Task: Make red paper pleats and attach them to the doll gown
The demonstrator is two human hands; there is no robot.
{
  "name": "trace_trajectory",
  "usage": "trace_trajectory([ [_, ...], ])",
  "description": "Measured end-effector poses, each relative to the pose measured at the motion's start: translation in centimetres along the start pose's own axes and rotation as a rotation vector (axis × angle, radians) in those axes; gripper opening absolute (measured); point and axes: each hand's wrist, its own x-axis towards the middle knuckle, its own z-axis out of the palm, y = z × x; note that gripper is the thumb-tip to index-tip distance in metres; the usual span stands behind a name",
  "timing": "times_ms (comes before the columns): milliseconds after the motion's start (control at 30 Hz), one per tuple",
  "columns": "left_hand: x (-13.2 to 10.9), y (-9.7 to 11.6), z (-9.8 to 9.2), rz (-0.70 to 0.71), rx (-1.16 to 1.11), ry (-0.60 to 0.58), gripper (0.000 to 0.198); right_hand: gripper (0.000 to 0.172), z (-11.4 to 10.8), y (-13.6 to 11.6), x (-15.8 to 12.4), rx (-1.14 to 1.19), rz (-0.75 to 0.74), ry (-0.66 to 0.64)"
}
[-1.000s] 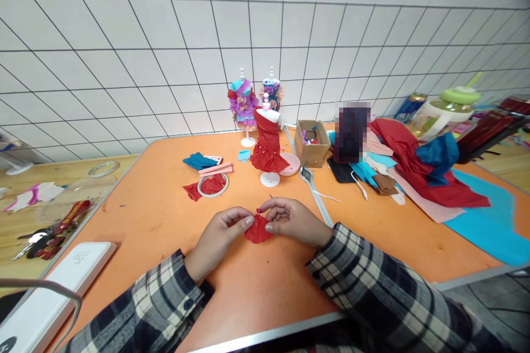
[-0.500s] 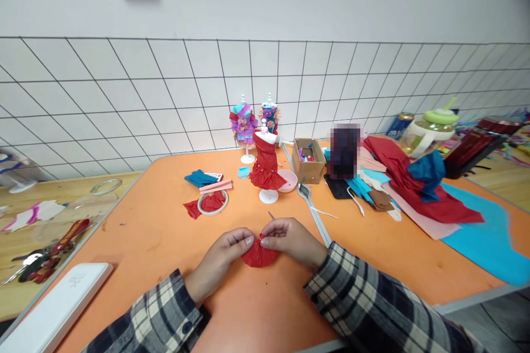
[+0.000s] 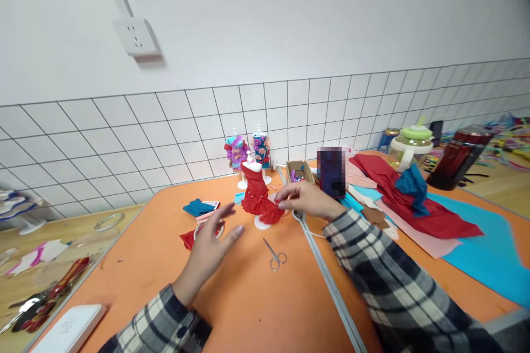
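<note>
My right hand [image 3: 308, 198] pinches a gathered red crepe-paper piece [image 3: 271, 213] by its bunched end. The piece fans out against the lower right of a red dress [image 3: 254, 185] on a small white mannequin stand. My left hand [image 3: 210, 248] holds nothing; its fingers are apart, left of the stand and partly in front of a tape roll [image 3: 221, 230]. A scrap of red crepe paper [image 3: 187, 239] shows beside that roll. Small scissors [image 3: 275, 258] lie on the orange table, in front of the dress.
Behind stand two more dressed mannequins [image 3: 236, 154]. A cardboard box [image 3: 301, 171], a phone with a blurred screen [image 3: 332, 171], crepe-paper sheets [image 3: 476, 248], a green-lidded jug [image 3: 409, 146] and a dark red flask [image 3: 459, 157] are to the right. A white power bank-like block [image 3: 70, 328] lies front left.
My right hand has carried the red piece forward to the dress. My left hand has let go of it, opened and moved left. The scissors now show fully; the view has tilted up.
</note>
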Motion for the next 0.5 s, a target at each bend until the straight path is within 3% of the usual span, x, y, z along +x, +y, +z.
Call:
trace_trajectory([
  [100,4.0,2.3,1.3,0.005,0.073,0.085,0.082,0.026,-2.3,0.3,2.0,-0.023,-0.059,-0.001],
  [200,6.6,3.1,3.6,-0.004,-0.006,0.104,0.071,0.02,-1.7,1.8,3.5,-0.026,-0.066,-0.05],
  [333,8.0,2.7,5.1,0.023,-0.113,0.139,0.059,0.008,-0.4,3.0,4.4,-0.254,-0.138,0.101],
  [500,8.3,2.5,4.6,-0.007,-0.174,0.087,0.053,0.007,0.3,3.0,4.5,-0.337,-0.173,0.163],
])
